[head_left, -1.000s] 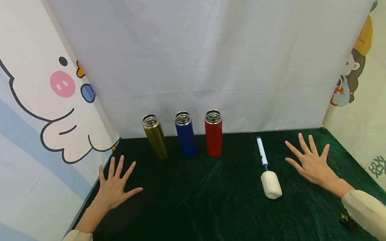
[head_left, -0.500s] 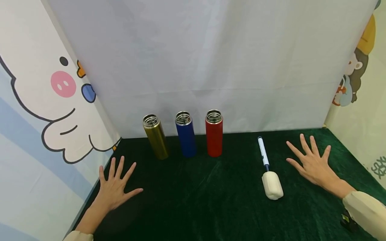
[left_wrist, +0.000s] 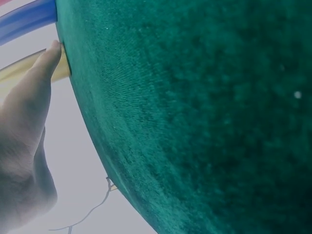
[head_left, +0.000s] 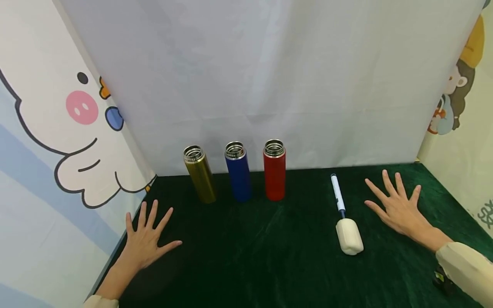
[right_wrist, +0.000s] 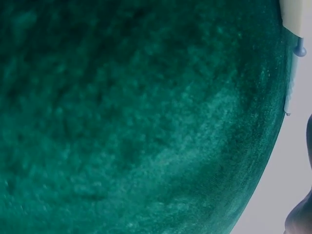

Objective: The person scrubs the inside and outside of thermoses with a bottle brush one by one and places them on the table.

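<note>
A gold bottle (head_left: 202,182), a blue bottle (head_left: 239,179) and a red bottle (head_left: 275,177) stand lidless in a row near the back of the green cloth. To their right lies a sponge bottle brush (head_left: 349,237), its white handle pointing to the back. My left hand (head_left: 141,244) is at the left with straight, spread fingers, nearest the gold bottle. My right hand (head_left: 398,210) is spread likewise, just right of the brush and apart from it. Neither hand holds anything. In the right wrist view, part of the brush (right_wrist: 293,18) shows at the upper right edge.
A pale curtain (head_left: 250,77) hangs right behind the bottles. Printed cartoon panels stand at the left (head_left: 34,179) and right. The table has a dark green cloth (head_left: 250,265). A small dark object (head_left: 443,280) lies beside the right sleeve, partly hidden by it.
</note>
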A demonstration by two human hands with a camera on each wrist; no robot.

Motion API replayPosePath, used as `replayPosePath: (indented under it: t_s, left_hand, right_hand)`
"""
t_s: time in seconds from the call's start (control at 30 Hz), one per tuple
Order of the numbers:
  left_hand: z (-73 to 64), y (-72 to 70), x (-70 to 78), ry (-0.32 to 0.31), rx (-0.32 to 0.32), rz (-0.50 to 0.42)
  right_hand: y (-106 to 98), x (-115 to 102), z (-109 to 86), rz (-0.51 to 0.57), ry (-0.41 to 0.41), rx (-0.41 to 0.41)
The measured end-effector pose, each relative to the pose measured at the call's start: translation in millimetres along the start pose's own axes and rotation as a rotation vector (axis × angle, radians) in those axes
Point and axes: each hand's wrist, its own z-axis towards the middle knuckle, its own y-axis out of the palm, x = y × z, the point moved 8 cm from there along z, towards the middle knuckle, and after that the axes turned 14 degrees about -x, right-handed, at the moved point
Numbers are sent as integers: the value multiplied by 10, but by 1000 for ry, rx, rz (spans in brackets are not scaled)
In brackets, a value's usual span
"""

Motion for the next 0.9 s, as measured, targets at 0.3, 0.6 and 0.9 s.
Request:
replayPosePath:
  t_s: [0.3,0.6,0.9]
  left_hand:
    - [15,-37,1,-6,13,7]
    - [16,-44,20,-11,10,25]
    - [-14,-31,18,-19,-1,2]
  right_hand:
    - [-50,11,47,-6,13,-9]
    - [5,24,50,-2,19,-20]
    - [15,25,44,10,10,-16]
